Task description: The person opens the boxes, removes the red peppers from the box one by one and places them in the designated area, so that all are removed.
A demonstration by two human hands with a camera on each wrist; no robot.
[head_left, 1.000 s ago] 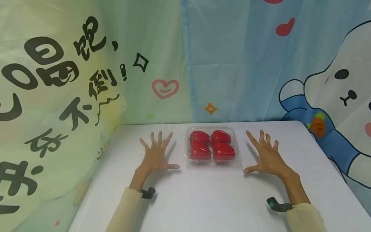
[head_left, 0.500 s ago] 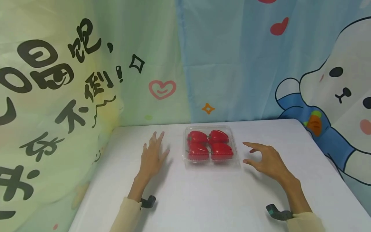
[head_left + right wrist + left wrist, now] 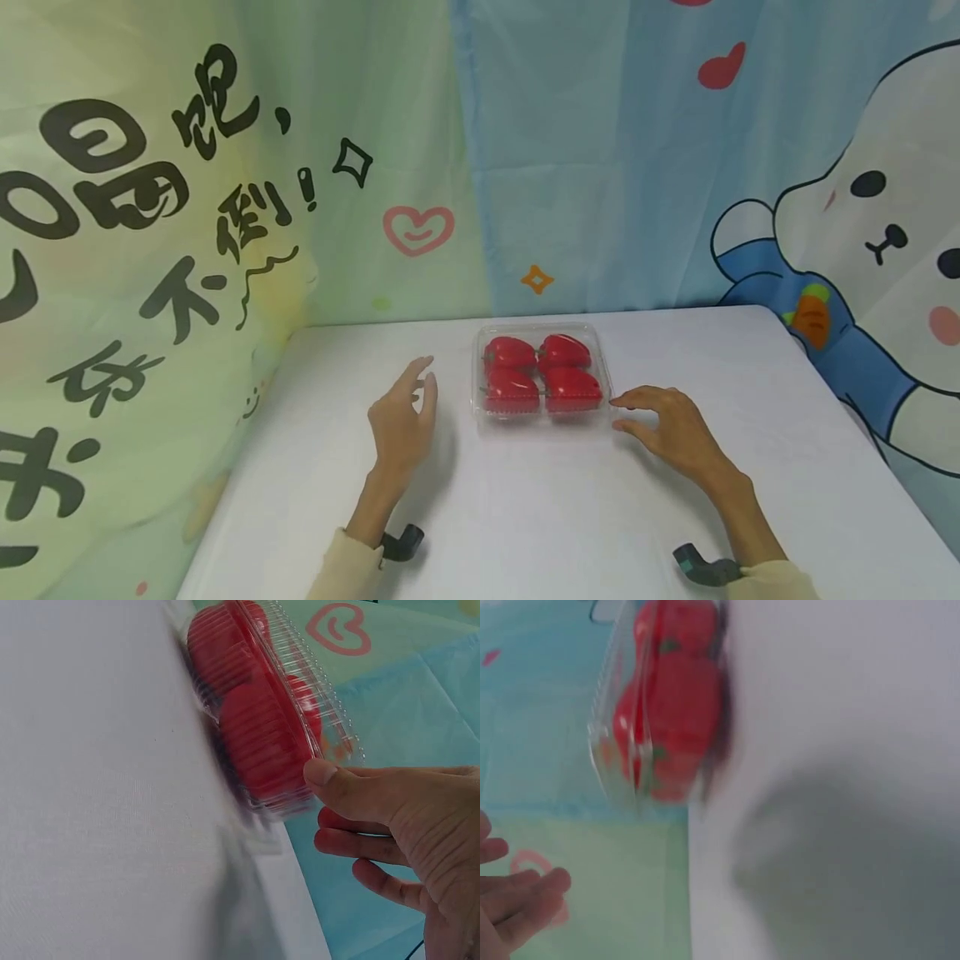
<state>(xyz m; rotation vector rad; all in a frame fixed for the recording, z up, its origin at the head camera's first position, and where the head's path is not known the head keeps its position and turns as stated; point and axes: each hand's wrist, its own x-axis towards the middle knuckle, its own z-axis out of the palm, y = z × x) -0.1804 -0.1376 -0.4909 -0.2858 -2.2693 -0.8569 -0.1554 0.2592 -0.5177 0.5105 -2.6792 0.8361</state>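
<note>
A clear plastic clamshell box [image 3: 536, 327] stands toward the back of the table, its lid down over several glossy red, pepper-like pieces [image 3: 573, 390] with small green stems. My right hand [image 3: 678, 433] is at the box's front right corner, fingers and thumb curved with a gap between them. In the right wrist view the thumb overlaps the box edge; whether it touches I cannot tell. Left of the box, apart from it, hovers my left hand [image 3: 403, 425], fingers loosely bent and holding nothing. The left wrist view shows the box [image 3: 604, 754] blurred, beyond the fingertips [image 3: 553, 881].
A white cloth covers the table [image 3: 510, 517]. Behind it hangs a printed curtain [image 3: 555, 167] with writing, hearts and a white cartoon animal [image 3: 885, 250]. Small dark devices are strapped to the left wrist [image 3: 403, 543] and the right wrist [image 3: 705, 571].
Both hands went from widely spread fingers to bent ones. My right hand moved left to the box's corner; the left turned inward and shifted slightly right. The box stayed on the table.
</note>
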